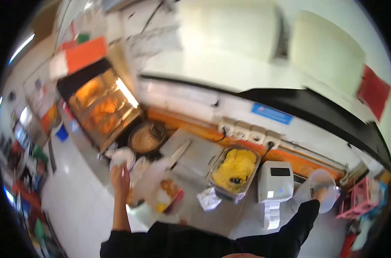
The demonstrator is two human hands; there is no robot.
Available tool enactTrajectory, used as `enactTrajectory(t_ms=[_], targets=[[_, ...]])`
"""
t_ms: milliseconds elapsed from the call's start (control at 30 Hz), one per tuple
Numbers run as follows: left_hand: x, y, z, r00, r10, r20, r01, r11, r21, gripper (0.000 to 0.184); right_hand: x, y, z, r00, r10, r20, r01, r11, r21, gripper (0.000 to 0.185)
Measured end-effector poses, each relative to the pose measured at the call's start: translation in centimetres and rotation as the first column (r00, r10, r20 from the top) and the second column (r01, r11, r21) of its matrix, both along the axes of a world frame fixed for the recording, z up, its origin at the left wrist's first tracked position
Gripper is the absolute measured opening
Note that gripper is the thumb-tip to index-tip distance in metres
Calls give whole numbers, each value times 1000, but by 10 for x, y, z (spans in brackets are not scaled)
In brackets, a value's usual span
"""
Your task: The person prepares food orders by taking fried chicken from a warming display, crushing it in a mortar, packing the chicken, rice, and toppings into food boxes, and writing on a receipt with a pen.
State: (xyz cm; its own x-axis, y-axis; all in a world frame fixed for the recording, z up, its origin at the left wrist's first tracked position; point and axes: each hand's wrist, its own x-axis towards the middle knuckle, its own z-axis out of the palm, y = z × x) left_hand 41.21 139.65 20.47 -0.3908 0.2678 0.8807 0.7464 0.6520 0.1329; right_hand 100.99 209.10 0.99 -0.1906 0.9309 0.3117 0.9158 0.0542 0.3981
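My left hand (119,175) reaches up at the left, at the edge of a white crumpled bag or wrap (121,155); blur hides whether its fingers grip it. At the right, my right hand (320,194) reaches into a translucent white bucket (301,198), its fingers hidden inside. Between my arms lie blurred food pieces (170,189) on a pale sheet, a crumpled foil piece (209,199) and a metal tray of yellow food (235,168). A white label printer (276,182) with a strip of labels (271,215) stands beside the bucket.
A lit glass warming cabinet (101,103) stands at the back left. Next to it is a round dark pan of brown food (147,136). A knife (179,153) lies on a metal lid (195,148). Sockets line the wall; a pink crate (359,198) sits at the far right.
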Motion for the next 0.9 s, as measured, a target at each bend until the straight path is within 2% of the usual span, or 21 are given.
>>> enactTrajectory(t_ms=[33, 67, 100, 133, 200, 267, 333, 367, 400, 467, 500, 567, 633, 667, 700, 733, 767, 800, 833, 867, 900], targets=[[-5, -3, 8, 981, -68, -181, 84, 993, 84, 22, 6, -4, 9, 999, -19, -40, 20, 1000, 10, 20], [-4, -14, 7, 997, 9, -72, 0, 993, 121, 23, 3, -15, 31, 988, -67, -136, 73, 997, 40, 20], [1, -34, 7, 985, 141, 103, -154, 980, 129, 25, -7, -21, 54, 967, -74, -243, 99, 991, 94, 20], [-5, -40, 11, 999, 46, -6, -44, 982, 186, 29, -8, -29, 67, 935, -73, -346, 137, 977, 164, 20], [-7, -57, 9, 992, 127, 0, -125, 980, 155, 31, -13, -38, 85, 857, 41, -513, 154, 931, 332, 21], [-6, -76, 4, 993, 113, 44, -117, 986, 121, 30, -35, -61, 104, 768, 229, -599, 152, 842, 517, 22], [-2, -94, -7, 972, 184, 148, -196, 978, 70, 29, -55, -90, 124, 722, 283, -632, 193, 795, 576, 22], [-4, -101, -10, 972, 168, 164, -182, 980, 80, 29, -69, -118, 148, 709, 56, -703, 298, 879, 371, 33], [-5, -108, -12, 973, 151, 175, -170, 981, 97, 29, -57, -110, 143, 717, 61, -694, 289, 881, 376, 33], [-8, -127, -12, 973, 183, 139, -194, 978, 71, 28, -37, -86, 141, 870, -130, -476, 236, 957, 171, 40], [-8, -136, -12, 961, 220, 167, -231, 972, 47, 28, -43, -88, 144, 842, -41, -537, 141, 979, 146, 44], [-4, -150, -15, 935, 247, 255, -266, 963, 43, 28, -71, -105, 143, 682, 272, -679, -38, 940, 339, 42], [-4, -158, -31, 924, 201, 325, -238, 968, 79, 28, -134, -150, 135, 359, 473, -805, -235, 880, 413, 40], [-6, -160, -43, 913, 144, 382, -205, 971, 123, 29, -171, -178, 123, 158, 461, -873, -353, 852, 386, 39], [-8, -162, -57, 847, 108, 520, -196, 974, 116, 31, -210, -212, 109, -36, 350, -936, -474, 818, 325, 38], [-11, -158, -67, 848, 28, 530, -106, 987, 118, 32, -252, -248, 92, -174, 182, -968, -603, 757, 251, 38], [-9, -148, -64, 717, -132, 685, -53, 969, 242, 34, -295, -288, 74, -226, -16, -974, -740, 654, 161, 37], [-10, -136, -64, 593, -262, 762, -21, 940, 340, 35, -336, -329, 55, -199, -188, -962, -856, 511, 77, 37], [-13, -126, -65, 585, -314, 748, 96, 942, 321, 38, -383, -378, 51, -63, -264, -963, -930, 365, -40, 32], [-16, -116, -65, 492, -339, 802, 131, 939, 317, 43, -420, -434, 77, 0, -365, -931, -982, 176, -69, 29], [-21, -102, -58, 478, -307, 823, 194, 951, 242, 47, -445, -479, 70, -26, -388, -921, -986, 160, -40, 41]])
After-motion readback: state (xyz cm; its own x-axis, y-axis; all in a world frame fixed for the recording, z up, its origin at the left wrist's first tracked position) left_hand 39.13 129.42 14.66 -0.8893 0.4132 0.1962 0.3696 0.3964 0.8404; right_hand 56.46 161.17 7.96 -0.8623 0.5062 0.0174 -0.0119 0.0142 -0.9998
